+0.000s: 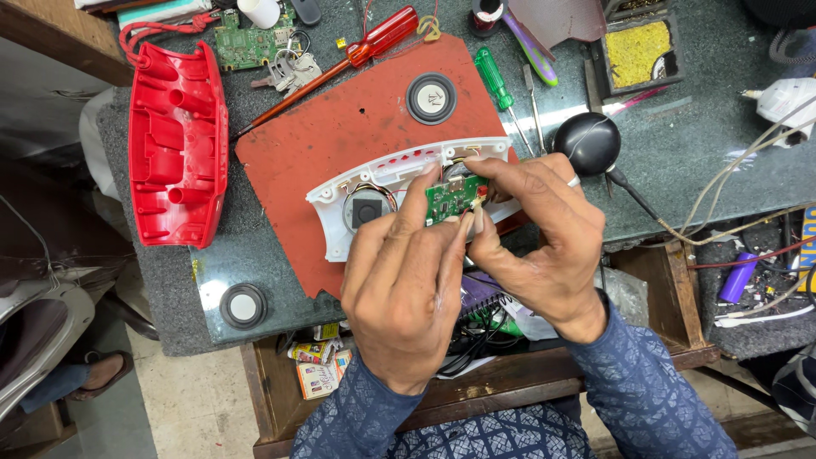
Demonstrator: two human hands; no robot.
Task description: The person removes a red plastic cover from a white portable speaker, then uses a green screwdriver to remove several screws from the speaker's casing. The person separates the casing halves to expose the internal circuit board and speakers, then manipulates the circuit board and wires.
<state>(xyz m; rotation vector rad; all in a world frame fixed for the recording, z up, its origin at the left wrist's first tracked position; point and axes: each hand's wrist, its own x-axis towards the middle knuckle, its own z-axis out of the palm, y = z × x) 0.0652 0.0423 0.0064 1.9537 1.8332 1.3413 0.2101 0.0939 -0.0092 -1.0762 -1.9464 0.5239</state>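
Two hands meet at the frame's centre: the left hand and right hand both pinch a small green circuit board with fingertips, over a curved white plastic housing on a red mat.

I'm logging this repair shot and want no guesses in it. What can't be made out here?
- Head view: most of the small green circuit board is covered by the left hand and right hand.
- The lower edge of the white casing is hidden behind both hands.
- The board's parts and wire joints are too small to tell.
- The white device is cut off by the right edge.
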